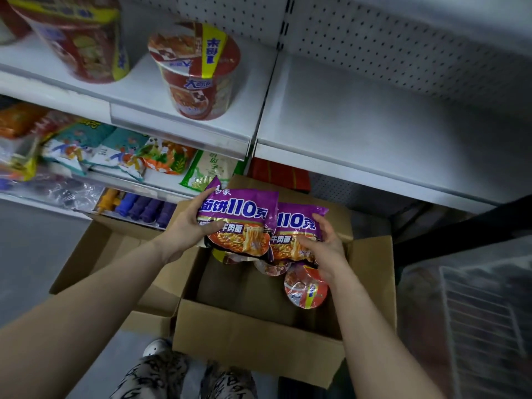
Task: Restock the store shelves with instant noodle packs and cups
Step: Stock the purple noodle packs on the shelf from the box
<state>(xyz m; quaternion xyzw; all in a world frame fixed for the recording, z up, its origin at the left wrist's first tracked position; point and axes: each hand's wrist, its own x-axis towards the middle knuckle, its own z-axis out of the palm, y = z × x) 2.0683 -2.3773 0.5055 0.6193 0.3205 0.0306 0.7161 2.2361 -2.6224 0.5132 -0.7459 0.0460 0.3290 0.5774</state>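
**Fig. 1.** Head view, looking down. A white store shelf fills the upper field. On the floor below it stands an open cardboard box.

Two tall noodle cups stand upright on the shelf's left section. The near cup is close to the front lip, and the far cup is blurred at the frame's corner.

Above the box mouth I see two purple noodle packs, the left pack overlapping the edge of the right pack. The left hand grips its pack with the thumb across the face and the fingers curled round the side. The right hand clasps its pack the same way, at the right edge. A boxed cup shows its lid inside the box, just below the right pack.

**Hazards (my judgement from the remote station).**
- The film wrappers look slick, and each pack is held by one side only, so a pack may slide out on the way up.
- The overlapped edges may catch when the hands part.
- The near cup stands so close to the lip that a rising pack or forearm could knock it off.

**Counts.**
- Box: one.
- Cups on the shelf: two.
- Packs: two.
- Hands: two.
- Cups in the box: one in plain view. Parts of others show beneath the packs, but I cannot tell how many.
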